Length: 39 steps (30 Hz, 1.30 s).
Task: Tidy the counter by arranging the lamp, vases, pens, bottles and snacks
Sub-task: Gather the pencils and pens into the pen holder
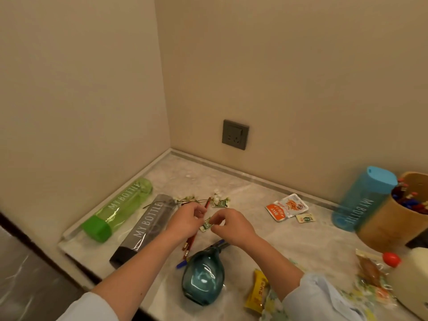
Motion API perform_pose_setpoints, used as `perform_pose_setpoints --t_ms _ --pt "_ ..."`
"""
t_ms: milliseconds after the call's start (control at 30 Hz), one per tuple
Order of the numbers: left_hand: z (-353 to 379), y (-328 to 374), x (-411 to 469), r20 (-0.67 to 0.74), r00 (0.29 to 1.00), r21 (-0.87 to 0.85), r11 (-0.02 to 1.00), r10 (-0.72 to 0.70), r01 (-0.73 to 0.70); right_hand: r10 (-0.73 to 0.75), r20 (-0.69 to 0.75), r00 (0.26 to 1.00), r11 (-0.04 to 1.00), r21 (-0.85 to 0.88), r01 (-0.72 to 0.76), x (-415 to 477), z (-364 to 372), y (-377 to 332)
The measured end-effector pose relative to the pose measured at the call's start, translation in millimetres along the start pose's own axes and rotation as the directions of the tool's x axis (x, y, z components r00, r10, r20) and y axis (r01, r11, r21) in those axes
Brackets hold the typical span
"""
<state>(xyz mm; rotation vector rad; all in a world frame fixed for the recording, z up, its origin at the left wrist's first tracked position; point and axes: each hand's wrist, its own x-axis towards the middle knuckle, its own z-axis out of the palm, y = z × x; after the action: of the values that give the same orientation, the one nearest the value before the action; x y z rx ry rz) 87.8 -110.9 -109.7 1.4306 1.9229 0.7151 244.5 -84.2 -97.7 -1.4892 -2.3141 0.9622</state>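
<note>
My left hand point(186, 220) grips several red pens point(190, 243) that stick out below the fist. My right hand point(228, 222) pinches a small green-and-white snack packet point(206, 224) just above the marble counter point(301, 242), right beside the left hand's fingers. A green bottle point(115, 209) and a grey bottle point(144, 228) lie on their sides at the left. A teal glass vase point(203, 278) lies tipped over near the front edge, with a blue pen point(183, 264) partly hidden behind it. A blue bottle point(362, 199) stands upside down at the right.
A sprig of white flowers point(196, 200) and another green packet point(220, 203) lie behind my hands. An orange-and-white sachet point(286, 207), a small pale packet point(305, 217), a wooden holder point(391, 218) with pens, a yellow snack point(258, 289) and wrapped snacks point(370, 272) fill the right. A wall socket point(235, 134) sits behind.
</note>
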Motion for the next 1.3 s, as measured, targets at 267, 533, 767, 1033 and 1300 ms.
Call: perform_pose_setpoints --t_ms 267,533,767,1033,1300 --pt "4 -26 -7 0.106 0.992 0.319 0.947 -0.066 0.029 0.070 0.296 0.953 0.977 -0.214 -0.006 14 12 0" --pt "11 -21 -4 0.135 0.988 0.443 0.896 -0.070 0.003 0.081 0.283 0.956 0.956 -0.295 0.007 20 12 7" --pt "9 -15 2 0.210 0.975 0.496 0.867 -0.078 -0.037 -0.025 0.075 0.997 0.989 -0.142 0.035 20 18 4" --pt "-6 14 11 0.205 0.979 0.194 0.979 0.014 -0.055 -0.112 -0.064 0.992 0.954 -0.288 0.089 21 1 2" --pt "1 55 14 -0.085 0.989 -0.076 0.989 0.118 -0.125 -0.135 -0.227 0.964 0.930 -0.365 0.044 7 -40 19"
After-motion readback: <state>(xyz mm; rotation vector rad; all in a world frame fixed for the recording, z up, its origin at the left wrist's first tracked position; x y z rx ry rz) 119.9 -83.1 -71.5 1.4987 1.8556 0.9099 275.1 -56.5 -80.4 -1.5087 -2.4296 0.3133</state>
